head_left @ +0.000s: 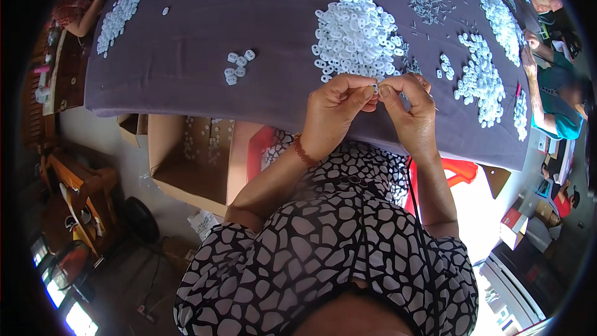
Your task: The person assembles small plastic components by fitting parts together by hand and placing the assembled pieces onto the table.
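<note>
At the near edge of the table my left hand (336,109) and my right hand (413,112) meet fingertip to fingertip. Pinched in the left fingers is a small white oval plastic piece (375,88), mostly covered by the thumbs. The right thumb and forefinger press together against it; whatever they hold is too small to make out. Just beyond the hands lies a heap of white oval pieces with two dark holes each (356,34). A little scatter of thin grey metal pins (410,62) lies by the right fingers, partly hidden.
A bigger spread of metal pins (428,1) lies farther back. More white pieces form a pile (480,81) at the right and a small cluster (237,68) at the left. Below the table edge stands an open cardboard box (186,177). Other people sit at the table's sides.
</note>
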The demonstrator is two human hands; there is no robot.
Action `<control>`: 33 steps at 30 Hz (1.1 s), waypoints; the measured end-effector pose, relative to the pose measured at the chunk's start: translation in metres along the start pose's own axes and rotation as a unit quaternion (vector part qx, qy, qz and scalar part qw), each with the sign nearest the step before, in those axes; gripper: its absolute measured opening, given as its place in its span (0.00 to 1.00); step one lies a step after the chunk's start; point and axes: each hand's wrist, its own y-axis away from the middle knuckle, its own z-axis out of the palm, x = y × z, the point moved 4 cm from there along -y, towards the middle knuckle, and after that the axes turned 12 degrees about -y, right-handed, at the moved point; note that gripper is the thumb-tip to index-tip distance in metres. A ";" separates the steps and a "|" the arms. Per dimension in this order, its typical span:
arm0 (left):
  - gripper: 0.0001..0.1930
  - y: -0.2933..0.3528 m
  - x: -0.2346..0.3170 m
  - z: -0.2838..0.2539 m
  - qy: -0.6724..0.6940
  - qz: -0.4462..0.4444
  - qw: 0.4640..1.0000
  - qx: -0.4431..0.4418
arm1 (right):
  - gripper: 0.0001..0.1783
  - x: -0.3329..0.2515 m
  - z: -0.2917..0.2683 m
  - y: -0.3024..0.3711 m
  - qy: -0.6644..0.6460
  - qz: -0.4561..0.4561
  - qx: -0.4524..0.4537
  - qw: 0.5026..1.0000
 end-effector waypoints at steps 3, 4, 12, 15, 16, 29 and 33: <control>0.09 0.001 -0.001 0.000 0.002 0.002 1.000 0.008 | 0.03 0.001 0.003 0.001 0.006 -0.006 0.008 1.000; 0.09 0.002 -0.002 0.000 0.002 0.004 1.000 0.010 | 0.03 0.002 0.003 0.001 0.006 -0.009 0.013 1.000; 0.07 0.004 -0.014 -0.014 0.042 -0.008 0.999 0.011 | 0.04 0.010 0.012 0.000 -0.126 0.088 0.007 0.988; 0.07 -0.001 -0.018 -0.033 0.026 -0.006 0.997 0.066 | 0.08 0.035 0.018 -0.011 -0.147 0.090 0.047 0.984; 0.07 -0.002 -0.019 -0.041 0.010 -0.003 0.994 0.105 | 0.10 0.038 0.018 -0.016 -0.044 -0.013 0.069 0.997; 0.08 -0.016 -0.031 -0.068 -0.044 -0.019 0.975 0.218 | 0.12 0.047 0.064 -0.040 0.250 -0.186 -0.001 0.950; 0.05 -0.019 -0.024 -0.075 -0.170 0.027 0.946 0.276 | 0.13 0.046 0.068 -0.037 0.278 -0.191 -0.004 0.941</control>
